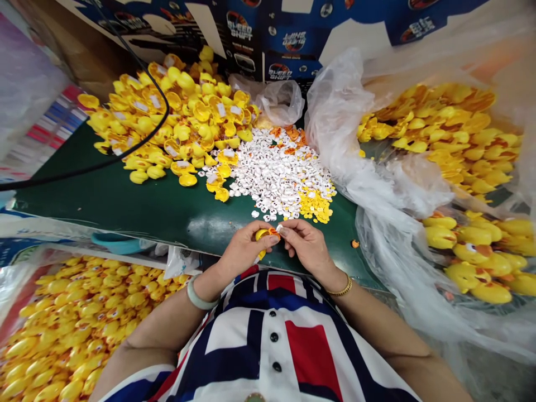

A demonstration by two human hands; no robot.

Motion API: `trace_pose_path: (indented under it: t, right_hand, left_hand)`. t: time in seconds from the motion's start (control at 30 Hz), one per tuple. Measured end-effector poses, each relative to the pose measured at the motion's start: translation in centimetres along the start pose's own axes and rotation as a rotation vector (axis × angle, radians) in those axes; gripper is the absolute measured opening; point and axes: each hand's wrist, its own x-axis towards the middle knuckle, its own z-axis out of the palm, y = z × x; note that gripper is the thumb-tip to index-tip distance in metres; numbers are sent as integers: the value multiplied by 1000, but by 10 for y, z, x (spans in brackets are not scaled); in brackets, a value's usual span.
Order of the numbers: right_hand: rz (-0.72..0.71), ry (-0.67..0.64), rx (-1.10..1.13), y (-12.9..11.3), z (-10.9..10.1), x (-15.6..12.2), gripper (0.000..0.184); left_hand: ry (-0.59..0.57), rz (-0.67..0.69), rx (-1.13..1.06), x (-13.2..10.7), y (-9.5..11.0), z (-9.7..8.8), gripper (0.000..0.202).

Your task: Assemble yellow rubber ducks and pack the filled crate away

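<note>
At the near edge of the green table, my left hand (247, 243) is wrapped round a yellow plastic toy duck part (262, 234) with an orange piece at its side. My right hand (305, 240) pinches a small white eye piece (279, 228) right beside the orange piece; whether the two touch I cannot tell. Just beyond my hands lies a spread heap of small white eye pieces (272, 173), some with dark pupils. Small yellow discs (316, 205) sit at its near right, and orange pieces (288, 137) lie at its far side.
Yellow half shells (184, 111) are piled on the table (167, 209) at far left, with a black cable (161, 106) across them. Clear plastic bags (347, 123) with yellow parts stand at right. A container of yellow ducks (84, 318) is below left. Printed cardboard (288, 39) stands behind.
</note>
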Motion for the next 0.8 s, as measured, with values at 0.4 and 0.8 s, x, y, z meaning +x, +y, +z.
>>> trace_pose_path:
  t: [0.4,0.8]
  right_hand:
    - [-187,132,-117,9,12,-11,24]
    - [-710,-17,-669,12,-8,-4,36]
  left_hand:
    - [164,241,246,-8,-7,7,27]
    - [-10,-107,-403,-1,-2,11,39]
